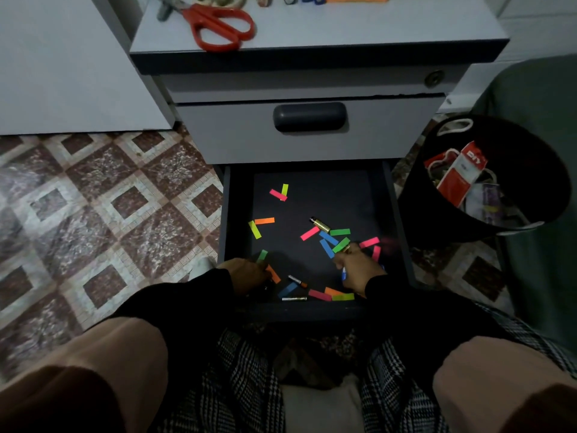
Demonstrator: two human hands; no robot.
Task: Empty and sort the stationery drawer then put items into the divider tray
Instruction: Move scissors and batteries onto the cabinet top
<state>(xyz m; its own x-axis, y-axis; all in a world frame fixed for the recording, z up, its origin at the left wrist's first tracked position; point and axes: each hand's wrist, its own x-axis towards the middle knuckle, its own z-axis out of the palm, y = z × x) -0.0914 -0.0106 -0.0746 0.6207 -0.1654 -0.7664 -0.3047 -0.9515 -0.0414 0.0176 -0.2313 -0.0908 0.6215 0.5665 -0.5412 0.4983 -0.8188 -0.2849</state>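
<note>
Bottom drawer (pixel 237 214) of the grey cabinet (pixel 312 142) pulled out toward the person's knees, dark lining, scattered with small coloured paper tabs (pixel 264 220) in pink, green, blue, orange, yellow. A gold-capped battery (pixel 320 224) lies near the middle, two more batteries at the near edge: one with an orange end (pixel 297 281), one silvery (pixel 294 298) just below it. Left hand (pixel 248 275) low at the drawer's near left, fingers curled down onto an orange tab (pixel 274 275); cannot tell whether they actually pinch anything. Right hand (pixel 357 270) at near right, fingers curled round a small blue-and-white object (pixel 344 274), with a gold tip showing at the fingertips among green and blue tabs. Both sleeves black. Drawer above is closed, dark handle (pixel 309 116). On the cabinet top: red scissors (pixel 218 26) and other small stationery along the far edge, partly cut off. Black basket (pixel 437 198) with packaging stands on the patterned tile floor (pixel 93 214) to the right.
</note>
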